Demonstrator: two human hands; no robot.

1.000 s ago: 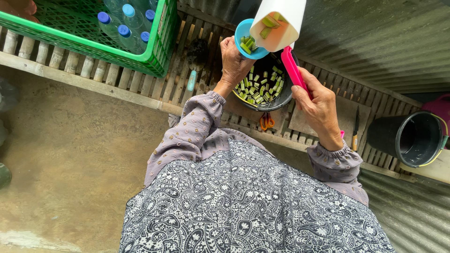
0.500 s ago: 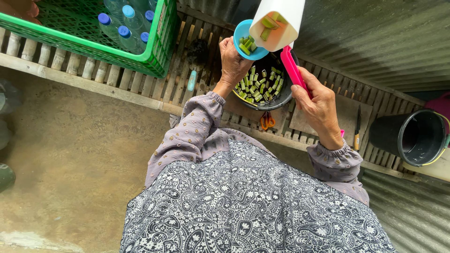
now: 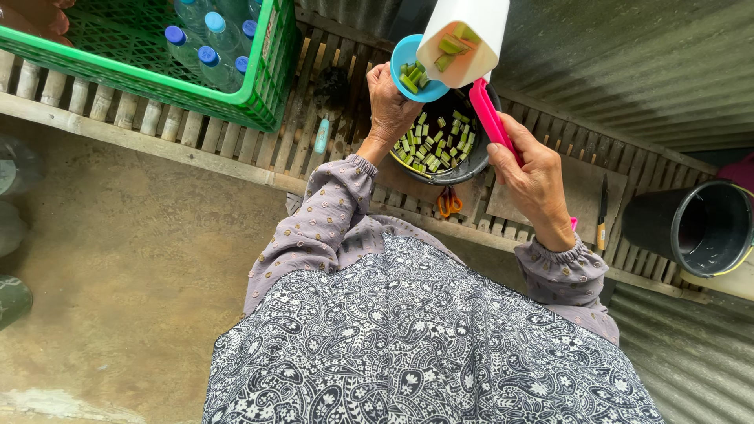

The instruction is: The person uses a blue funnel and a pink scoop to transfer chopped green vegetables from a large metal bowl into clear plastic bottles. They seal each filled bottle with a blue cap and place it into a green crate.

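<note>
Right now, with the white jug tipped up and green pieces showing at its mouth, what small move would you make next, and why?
Probably tilt the white plastic jug with the pink handle slightly further: green cut pieces sit at its mouth, above the small blue bowl held by the left hand, over the dark basin.

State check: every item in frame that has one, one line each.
Left hand: gripping the blue cup, cup holds green pieces.
Right hand: closed on the pink handle.
White jug: raised, tilted, green pieces inside.
Dark bowl: partly filled with cut green pieces.
Green crate: holds capped bottles.
Black bucket: upright, open.
Knife: lying flat.
Scissors: lying on the slats.
</note>
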